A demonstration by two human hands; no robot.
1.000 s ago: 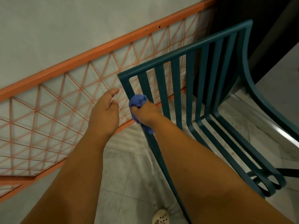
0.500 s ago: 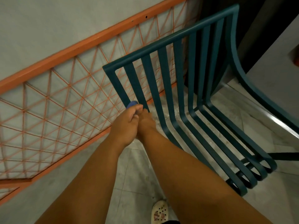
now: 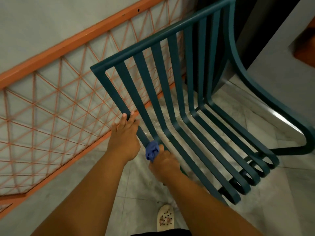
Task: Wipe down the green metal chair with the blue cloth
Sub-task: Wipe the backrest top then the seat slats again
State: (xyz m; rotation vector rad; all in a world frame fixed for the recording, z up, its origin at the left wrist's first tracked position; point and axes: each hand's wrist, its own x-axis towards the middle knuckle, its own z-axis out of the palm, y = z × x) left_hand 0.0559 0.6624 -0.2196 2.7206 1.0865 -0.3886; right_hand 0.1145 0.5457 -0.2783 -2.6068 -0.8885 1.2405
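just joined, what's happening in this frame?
A person is wiping a green metal chair. The right hand grips a bunched blue cloth against the outermost left bar, low near the seat bend. The left hand grips that same bar higher up, steadying the chair. An orange railing runs behind.

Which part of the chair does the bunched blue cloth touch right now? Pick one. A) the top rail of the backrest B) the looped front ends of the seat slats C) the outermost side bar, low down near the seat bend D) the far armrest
C: the right hand presses the blue cloth on the green chair's outer bar just below the left hand.
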